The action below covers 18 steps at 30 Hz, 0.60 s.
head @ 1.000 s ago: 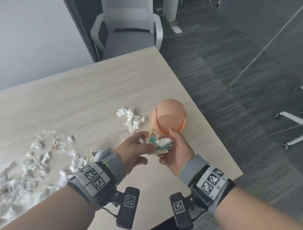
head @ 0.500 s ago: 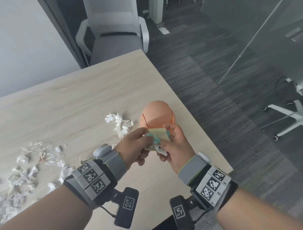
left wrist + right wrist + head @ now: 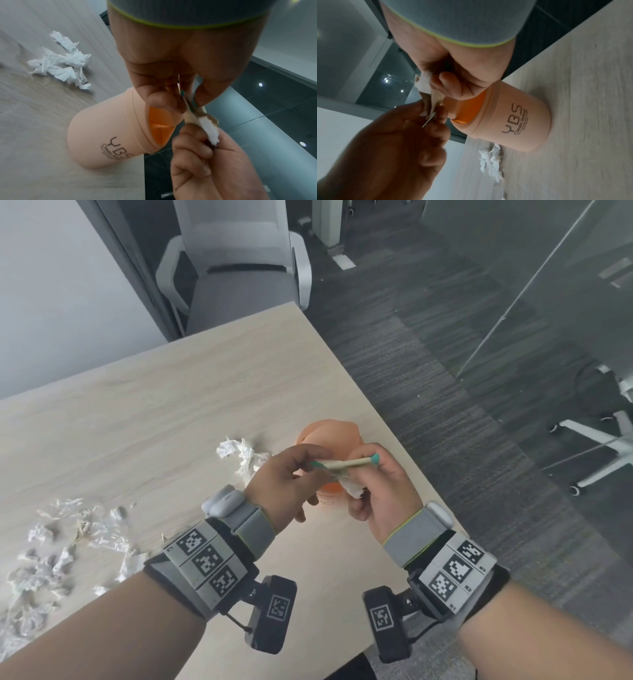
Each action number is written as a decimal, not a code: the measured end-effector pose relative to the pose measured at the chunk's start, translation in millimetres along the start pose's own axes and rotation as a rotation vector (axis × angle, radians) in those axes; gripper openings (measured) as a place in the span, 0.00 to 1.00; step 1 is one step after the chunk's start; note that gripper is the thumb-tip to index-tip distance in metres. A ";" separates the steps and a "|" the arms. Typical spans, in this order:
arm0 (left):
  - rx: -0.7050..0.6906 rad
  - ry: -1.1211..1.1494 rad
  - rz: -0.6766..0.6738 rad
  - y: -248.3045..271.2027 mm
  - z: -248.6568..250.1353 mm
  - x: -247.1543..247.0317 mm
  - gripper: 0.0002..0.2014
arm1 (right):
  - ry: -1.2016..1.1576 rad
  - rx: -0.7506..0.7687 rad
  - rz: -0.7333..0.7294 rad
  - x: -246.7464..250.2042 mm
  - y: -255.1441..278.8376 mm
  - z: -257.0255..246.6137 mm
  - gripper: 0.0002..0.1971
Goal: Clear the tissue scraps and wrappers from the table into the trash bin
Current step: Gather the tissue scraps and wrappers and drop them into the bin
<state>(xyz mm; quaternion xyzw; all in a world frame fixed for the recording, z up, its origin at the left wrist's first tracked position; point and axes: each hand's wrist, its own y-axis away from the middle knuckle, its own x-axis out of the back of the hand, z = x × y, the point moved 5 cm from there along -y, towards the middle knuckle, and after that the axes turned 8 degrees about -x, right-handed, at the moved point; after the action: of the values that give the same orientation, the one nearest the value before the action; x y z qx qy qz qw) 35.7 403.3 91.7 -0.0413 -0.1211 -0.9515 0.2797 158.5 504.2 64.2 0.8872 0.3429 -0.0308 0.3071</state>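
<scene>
Wrapper point(image 3: 344, 464), beige with teal ends and white tissue tucked beneath, is hovering directly over the trash bin point(image 3: 109, 136); left hand point(image 3: 286, 479) and right hand point(image 3: 382, 486) are each pinching one end between thumb and fingertips.

1 trash bin point(image 3: 325, 433), 1 wrapper point(image 3: 346, 463), 2 hands, approx 20+ tissue scraps point(image 3: 68, 542), 2 chairs

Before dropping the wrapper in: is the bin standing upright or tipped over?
Upright. The bin stands on its base on the table, lid end up.
</scene>
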 end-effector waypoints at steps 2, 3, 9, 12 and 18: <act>-0.048 -0.052 0.074 -1.6 -1.0 11.5 0.10 | 0.077 0.039 0.101 13.6 -3.6 -6.5 0.12; -0.077 -0.127 0.131 -4.1 -2.0 19.2 0.10 | 0.163 0.079 0.149 19.6 -4.1 -11.2 0.12; -0.162 -0.397 0.138 -25.5 -9.4 27.2 0.13 | 0.839 0.384 0.123 15.0 -11.2 -20.2 0.07; -0.169 -0.439 0.132 -32.4 -13.5 24.0 0.05 | 1.144 0.493 0.102 5.0 -15.3 -13.2 0.12; -0.173 -0.462 0.096 -37.0 -14.9 23.9 0.05 | 1.490 0.521 0.096 -15.6 -13.6 -7.3 0.14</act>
<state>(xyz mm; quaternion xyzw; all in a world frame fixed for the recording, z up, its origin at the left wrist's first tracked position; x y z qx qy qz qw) -4.7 417.2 73.2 -0.2870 -0.0977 -0.9094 0.2847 136.9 507.0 67.1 0.7314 0.4015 0.5054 -0.2201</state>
